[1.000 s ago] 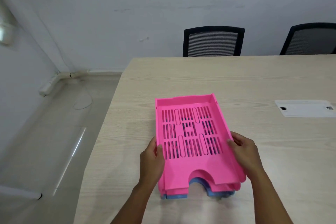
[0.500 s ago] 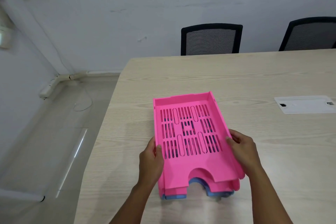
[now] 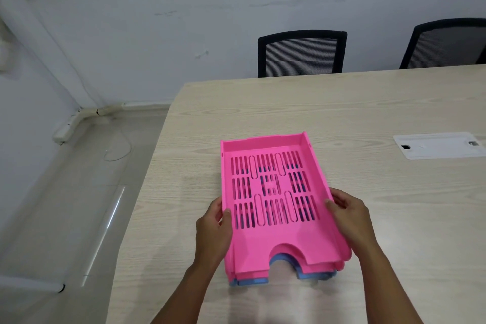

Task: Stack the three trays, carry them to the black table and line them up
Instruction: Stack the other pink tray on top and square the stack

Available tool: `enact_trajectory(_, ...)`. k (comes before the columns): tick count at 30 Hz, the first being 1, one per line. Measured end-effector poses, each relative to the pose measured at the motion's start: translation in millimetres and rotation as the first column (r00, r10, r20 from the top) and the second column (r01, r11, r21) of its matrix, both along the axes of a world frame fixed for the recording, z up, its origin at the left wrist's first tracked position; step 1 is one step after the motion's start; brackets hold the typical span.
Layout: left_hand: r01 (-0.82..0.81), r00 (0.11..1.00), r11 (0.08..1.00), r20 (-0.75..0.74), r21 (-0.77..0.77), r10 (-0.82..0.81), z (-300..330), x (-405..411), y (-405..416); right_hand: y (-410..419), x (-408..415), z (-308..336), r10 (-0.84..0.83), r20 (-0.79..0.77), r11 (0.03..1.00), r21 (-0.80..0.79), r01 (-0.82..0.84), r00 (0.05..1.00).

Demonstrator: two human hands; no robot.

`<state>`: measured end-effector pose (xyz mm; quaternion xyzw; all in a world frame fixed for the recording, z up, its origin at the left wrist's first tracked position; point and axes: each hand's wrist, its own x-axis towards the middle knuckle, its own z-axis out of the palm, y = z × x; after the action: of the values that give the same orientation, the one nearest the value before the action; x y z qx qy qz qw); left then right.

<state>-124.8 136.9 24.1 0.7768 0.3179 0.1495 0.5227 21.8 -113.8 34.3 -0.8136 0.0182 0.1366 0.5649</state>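
Observation:
Three letter trays sit nested in one stack on the light wooden table [image 3: 368,102]. The top pink tray [image 3: 273,242] has a slotted floor and a curved notch at its near edge. A second pink tray [image 3: 339,265] shows just under it, and a blue tray [image 3: 249,282] peeks out at the bottom. My left hand [image 3: 214,231] grips the stack's left side, thumb over the rim. My right hand [image 3: 351,214] grips the right side the same way. No black table is in view.
Two black mesh chairs [image 3: 301,54] [image 3: 447,43] stand behind the table's far edge. A white cable hatch [image 3: 439,145] is set into the tabletop at the right. The table's left edge drops to a tiled floor [image 3: 65,205] with a white conduit [image 3: 79,121] along the wall.
The view has tilted slightly, so the chairs and table edge sit a little higher in frame. Both hands keep the same grip on the stack's sides.

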Motion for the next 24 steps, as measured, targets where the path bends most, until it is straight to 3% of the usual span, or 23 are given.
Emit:
enact_trajectory(11,-0.041,0.999,0.999,0.022,0.011,0.041,3,0,5,11,3,-1,0.066,0.045,0.997,-0.05,-0.063,0.997)
enact_trajectory(24,0.0,1.0,0.999,0.016,0.033,-0.001,2,3,0,1,5,-6,-0.007,0.047,1.0,-0.007,0.007,0.999)
